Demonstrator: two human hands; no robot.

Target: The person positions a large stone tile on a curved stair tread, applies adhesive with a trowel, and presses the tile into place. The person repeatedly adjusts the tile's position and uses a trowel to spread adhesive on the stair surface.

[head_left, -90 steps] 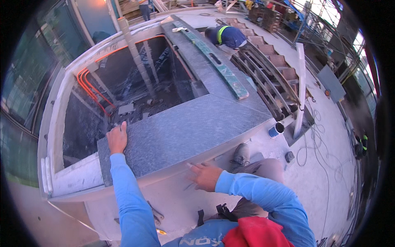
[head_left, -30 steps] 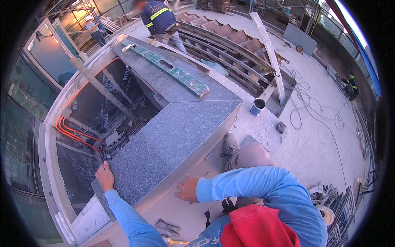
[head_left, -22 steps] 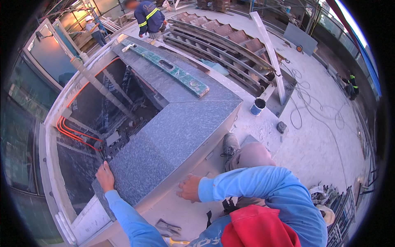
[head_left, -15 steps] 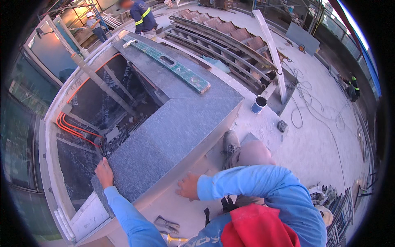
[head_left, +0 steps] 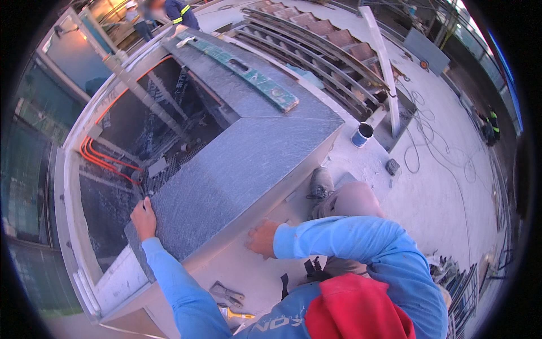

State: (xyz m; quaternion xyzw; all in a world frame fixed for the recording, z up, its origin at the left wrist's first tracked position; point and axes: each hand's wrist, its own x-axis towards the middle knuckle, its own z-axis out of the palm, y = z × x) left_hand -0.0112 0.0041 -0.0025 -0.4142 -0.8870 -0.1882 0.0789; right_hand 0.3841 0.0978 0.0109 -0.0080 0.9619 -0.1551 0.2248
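A grey stone slab (head_left: 226, 175) caps a low wall and meets a second slab (head_left: 214, 73) at a mitred joint. My left hand (head_left: 144, 219) grips its inner edge near the left corner, the fingers partly hidden over the side. By the slab's pale front face, my right hand (head_left: 262, 238) is low with fingers spread; whether it presses on the face is hard to tell. A green spirit level (head_left: 248, 70) lies along the far slab. Pincer-like pliers (head_left: 227, 294) and a yellow-handled paintbrush (head_left: 234, 313) lie near my body.
Orange conduits (head_left: 101, 161) run into the dark open pit (head_left: 169, 107) inside the wall. To the right stand a paint can (head_left: 362, 134), a small dark block (head_left: 392, 166) and a looped cable (head_left: 432, 144). Stacked metal frames (head_left: 316, 51) lie behind. Two people (head_left: 182, 12) (head_left: 135, 20) work far left.
The whole view has shifted slightly, so the slab and can sit a little farther right. Both my hands keep nearly the same places at the slab.
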